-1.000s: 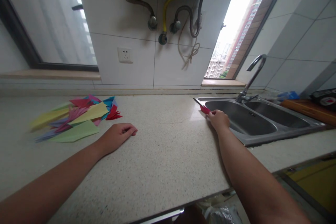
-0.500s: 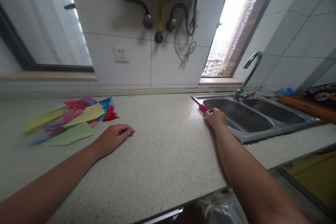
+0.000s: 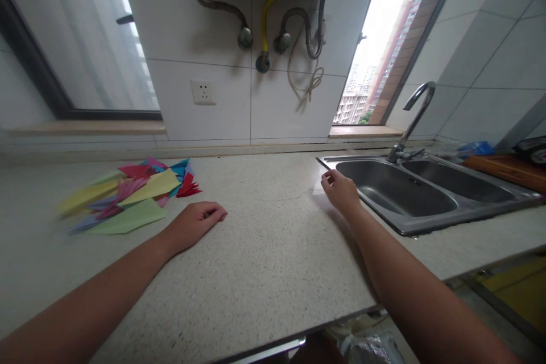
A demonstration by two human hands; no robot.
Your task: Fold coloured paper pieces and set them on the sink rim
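Note:
My left hand [image 3: 199,224] rests on the speckled counter [image 3: 260,250], its fingers curled loosely in. No object shows in it. Just beyond it lies a pile of coloured folded papers, with a yellow folded paper [image 3: 153,186], a light green folded paper [image 3: 130,218] and a red paper piece with a fringed end [image 3: 188,185]. At the left front corner of the sink [image 3: 403,222], my right hand [image 3: 340,189] is over the counter with bent fingers. Its back faces me, and whatever its fingers hold, if anything, is hidden.
A tall curved faucet [image 3: 420,111] rises behind the double sink. At far right are a wooden board [image 3: 503,170] and a blue plastic bag [image 3: 473,149]. Hoses and a yellow pipe [image 3: 267,14] run down the tiled wall above a power socket [image 3: 203,92].
My right hand has moved left, away from the sink basin. The pinkish-red folded paper that stuck out from its fingertips no longer shows. My left hand keeps its place beside the pile.

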